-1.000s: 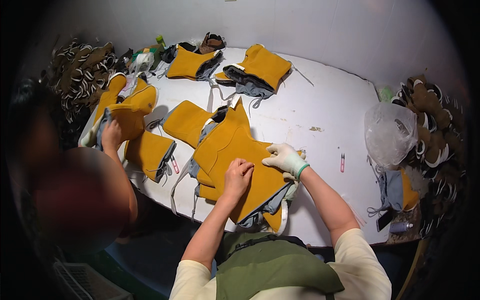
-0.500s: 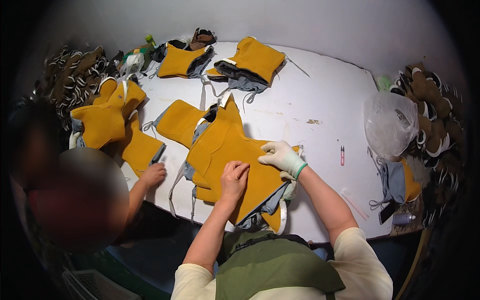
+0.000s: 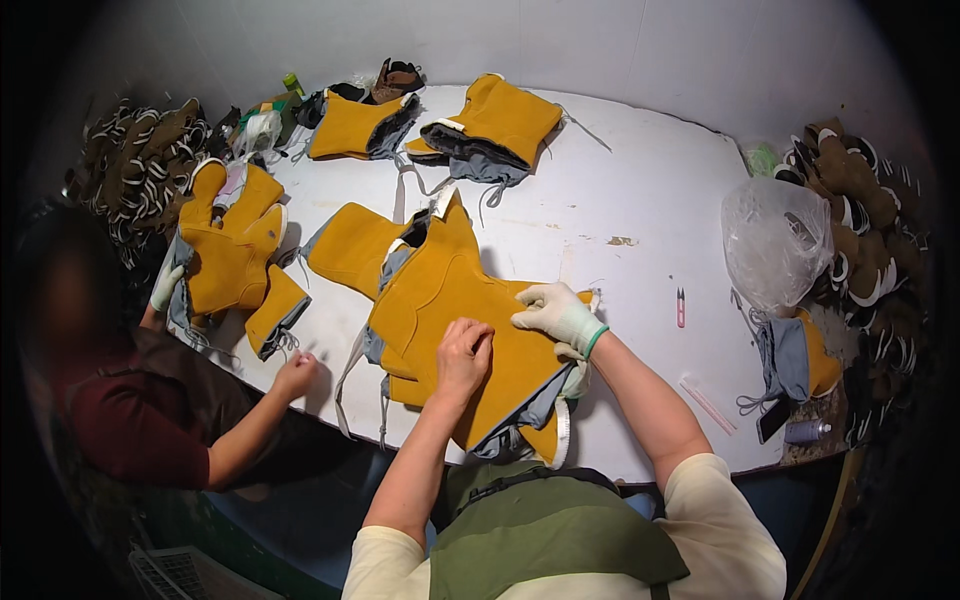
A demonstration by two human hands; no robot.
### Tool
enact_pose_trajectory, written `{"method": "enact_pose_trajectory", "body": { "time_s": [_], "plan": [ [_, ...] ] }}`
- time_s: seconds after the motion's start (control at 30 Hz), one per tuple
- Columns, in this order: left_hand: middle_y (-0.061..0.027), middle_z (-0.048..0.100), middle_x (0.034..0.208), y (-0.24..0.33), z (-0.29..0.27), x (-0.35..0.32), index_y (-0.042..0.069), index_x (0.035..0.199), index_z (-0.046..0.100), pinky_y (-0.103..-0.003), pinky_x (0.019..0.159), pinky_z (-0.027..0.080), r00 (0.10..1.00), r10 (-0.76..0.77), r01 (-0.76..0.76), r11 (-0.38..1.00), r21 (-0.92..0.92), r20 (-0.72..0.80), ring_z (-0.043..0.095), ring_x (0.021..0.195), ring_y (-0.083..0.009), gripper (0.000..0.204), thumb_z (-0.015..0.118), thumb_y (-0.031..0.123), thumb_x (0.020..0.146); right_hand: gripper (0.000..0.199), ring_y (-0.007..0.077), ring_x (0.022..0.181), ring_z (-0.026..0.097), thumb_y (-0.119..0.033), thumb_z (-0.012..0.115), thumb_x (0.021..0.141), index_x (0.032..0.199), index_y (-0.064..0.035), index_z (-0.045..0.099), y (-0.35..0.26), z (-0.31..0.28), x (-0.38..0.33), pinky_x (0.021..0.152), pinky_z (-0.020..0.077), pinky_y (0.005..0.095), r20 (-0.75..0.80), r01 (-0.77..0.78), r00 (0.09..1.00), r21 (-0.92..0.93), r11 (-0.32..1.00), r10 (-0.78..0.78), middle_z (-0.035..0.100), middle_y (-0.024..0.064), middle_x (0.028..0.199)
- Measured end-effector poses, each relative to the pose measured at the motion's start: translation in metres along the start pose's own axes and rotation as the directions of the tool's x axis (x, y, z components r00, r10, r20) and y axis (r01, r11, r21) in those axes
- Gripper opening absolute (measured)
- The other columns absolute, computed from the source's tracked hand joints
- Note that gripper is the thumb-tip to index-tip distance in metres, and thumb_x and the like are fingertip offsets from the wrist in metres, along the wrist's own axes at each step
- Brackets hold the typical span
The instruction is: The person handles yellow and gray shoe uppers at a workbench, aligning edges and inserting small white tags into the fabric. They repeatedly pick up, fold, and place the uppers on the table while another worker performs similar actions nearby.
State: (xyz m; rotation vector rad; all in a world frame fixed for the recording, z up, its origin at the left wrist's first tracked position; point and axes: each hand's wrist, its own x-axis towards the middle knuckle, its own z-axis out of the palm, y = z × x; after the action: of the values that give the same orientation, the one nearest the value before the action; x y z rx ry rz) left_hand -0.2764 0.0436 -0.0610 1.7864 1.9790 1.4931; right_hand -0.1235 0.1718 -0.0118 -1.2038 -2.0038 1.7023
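Co-worker's mustard fabric boots (image 3: pixel 225 265) shifted. Broad mustard fabric boot (image 3: pixel 517 358) on white tabletop (image 3: pixel 640 375), left of pink-handled metal snips (image 3: pixel 681 309). Bare left hand (image 3: pixel 464 355): grip pinched, contents unclear. White-gloved right hand (image 3: pixel 560 317) on boot; grasp unclear. Steady boot flat.

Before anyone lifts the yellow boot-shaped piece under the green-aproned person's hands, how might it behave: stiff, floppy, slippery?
The yellow boot-shaped piece probably bends, as it lies nearly flat. The grey cloth at its lower edge looks floppy, being crumpled. The matte yellow face suggests little slipping.
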Motion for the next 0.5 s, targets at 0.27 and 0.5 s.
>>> {"method": "enact_pose_trajectory", "body": {
  "time_s": [0.27,0.5],
  "plan": [
    [-0.0122,0.062,0.083,-0.001,0.0,-0.005,0.0,0.083,0.067,-0.033,0.069,0.051,0.988,-0.151,0.144,0.974,-0.173,-0.03,0.062,0.078,-0.0265,0.006,0.069,0.0,0.077,0.053,0.0133,0.08,0.064,-0.017,0.076,0.075,0.117,0.0109,0.06,0.009,0.0,0.006,0.071,0.0522,0.0255,-0.003,0.003,1.0,0.045,0.999,-0.003,0.07,0.0118,0.093],
    [-0.0111,0.062,0.081,-0.002,0.005,-0.003,0.001,0.085,0.069,-0.033,0.067,0.051,0.994,-0.097,0.096,0.995,-0.015,-0.045,0.063,0.076,-0.0252,0.009,0.072,0.002,0.077,0.052,0.0128,0.08,0.063,-0.016,0.075,0.075,0.117,0.0112,0.06,0.002,-0.001,0.002,0.071,0.0519,0.0259,0.011,-0.011,1.0,0.042,0.999,0.01,0.07,0.0113,0.093]
  ]
}}
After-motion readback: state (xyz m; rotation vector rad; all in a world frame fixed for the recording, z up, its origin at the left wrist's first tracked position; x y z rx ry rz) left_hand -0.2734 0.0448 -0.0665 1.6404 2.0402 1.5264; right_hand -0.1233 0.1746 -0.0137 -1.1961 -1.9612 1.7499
